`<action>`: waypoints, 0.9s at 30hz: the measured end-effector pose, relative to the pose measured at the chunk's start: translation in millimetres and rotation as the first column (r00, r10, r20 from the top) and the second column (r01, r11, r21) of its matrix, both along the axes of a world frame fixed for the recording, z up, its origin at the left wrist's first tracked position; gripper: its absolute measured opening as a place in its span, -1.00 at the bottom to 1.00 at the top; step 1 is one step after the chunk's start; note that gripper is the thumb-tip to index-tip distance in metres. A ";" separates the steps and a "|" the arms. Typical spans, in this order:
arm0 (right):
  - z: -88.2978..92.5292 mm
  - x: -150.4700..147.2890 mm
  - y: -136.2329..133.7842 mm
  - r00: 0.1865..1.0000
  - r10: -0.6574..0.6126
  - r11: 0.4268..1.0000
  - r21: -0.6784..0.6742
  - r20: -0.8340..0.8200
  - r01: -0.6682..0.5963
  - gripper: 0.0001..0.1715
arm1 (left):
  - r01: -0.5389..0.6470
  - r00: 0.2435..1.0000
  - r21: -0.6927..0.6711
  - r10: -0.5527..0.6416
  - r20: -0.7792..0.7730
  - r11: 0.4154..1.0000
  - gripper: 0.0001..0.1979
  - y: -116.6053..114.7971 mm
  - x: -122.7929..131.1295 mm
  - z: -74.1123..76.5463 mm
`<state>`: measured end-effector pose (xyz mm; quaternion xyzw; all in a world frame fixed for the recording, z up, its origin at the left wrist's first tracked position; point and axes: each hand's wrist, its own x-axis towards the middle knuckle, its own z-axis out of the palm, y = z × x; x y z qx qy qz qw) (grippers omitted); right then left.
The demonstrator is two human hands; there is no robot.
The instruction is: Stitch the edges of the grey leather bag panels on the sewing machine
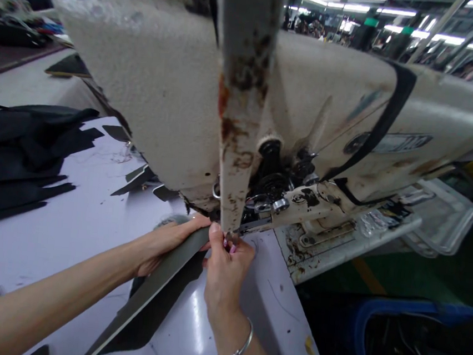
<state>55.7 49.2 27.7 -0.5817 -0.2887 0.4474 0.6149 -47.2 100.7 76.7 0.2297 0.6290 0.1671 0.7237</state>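
Fingers [214, 232] of the left hand [167, 243] and right hand [227, 277] (one bracelet [238, 353] at its wrist) grip one grey strip [155, 281], seemingly right under one sewing machine [153, 91].

Nothing here can be read. The sewing machine [153, 91] has an oval nameplate [388, 143] on its arm, at about three o'clock from the middle of the view. Marks that may be characters show on it, but blur smears them past reading. Just above the plate, toward two o'clock, a faded bluish mark [365, 100] on the same arm shows no legible letters. Far back, between one and two o'clock, green hanging signs [371, 22] sit among the ceiling lights, too small and too blurred to give any word or number.
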 end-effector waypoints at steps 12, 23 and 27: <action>4.6 24.1 1.6 0.998 0.038 0.999 0.006 -0.045 -0.037 -0.60 | -0.416 0.909 0.030 0.415 0.035 0.909 -0.59 -41.1 45.5 4.6; 22.0 61.7 7.3 0.969 0.244 0.969 -0.042 -0.034 -0.245 -0.72 | -0.684 0.715 0.102 0.635 0.292 0.723 -0.66 -55.3 87.6 -0.6; 23.1 67.5 11.5 0.965 0.256 0.966 -0.022 -0.060 -0.258 -0.74 | -0.710 0.686 0.066 0.668 0.287 0.701 -0.72 -55.3 90.9 -2.4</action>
